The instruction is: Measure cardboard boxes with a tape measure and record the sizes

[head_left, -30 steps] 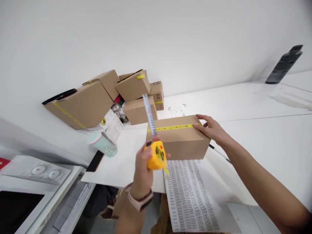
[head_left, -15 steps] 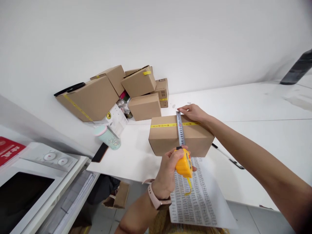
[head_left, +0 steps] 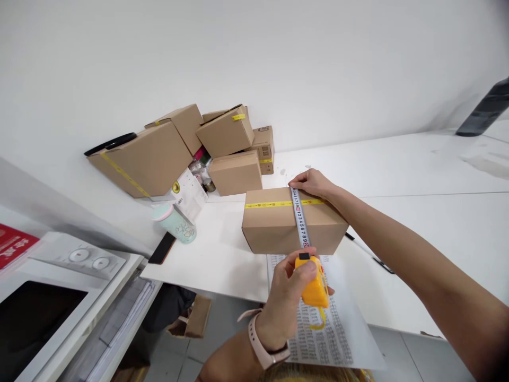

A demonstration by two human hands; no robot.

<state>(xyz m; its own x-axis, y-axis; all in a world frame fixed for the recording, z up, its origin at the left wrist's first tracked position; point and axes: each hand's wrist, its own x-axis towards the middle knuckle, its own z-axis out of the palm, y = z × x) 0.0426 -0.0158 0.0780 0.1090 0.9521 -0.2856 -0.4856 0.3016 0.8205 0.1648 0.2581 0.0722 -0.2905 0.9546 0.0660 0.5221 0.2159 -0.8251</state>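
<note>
A cardboard box (head_left: 270,217) with yellow printed tape along its top sits near the front edge of the white table. My left hand (head_left: 290,297) is wrapped round a yellow tape measure (head_left: 313,284), just in front of the box, with a yellow strap hanging from its case. The metal blade (head_left: 301,217) runs from the case across the top of the box to its far edge. There my right hand (head_left: 312,183) pinches the blade's end. Beneath the tape measure lies a printed sheet (head_left: 338,329), reaching past the table edge.
Several cardboard boxes (head_left: 234,174) are stacked at the back left against the wall. A mint tumbler (head_left: 177,225) and a dark flat object (head_left: 162,248) stand left of the box. A pen (head_left: 369,252) lies right. At lower left is a white microwave (head_left: 85,260).
My left hand has drawn the tape measure toward me and slightly right, so more blade shows. The right hand stays at the far edge of the box.
</note>
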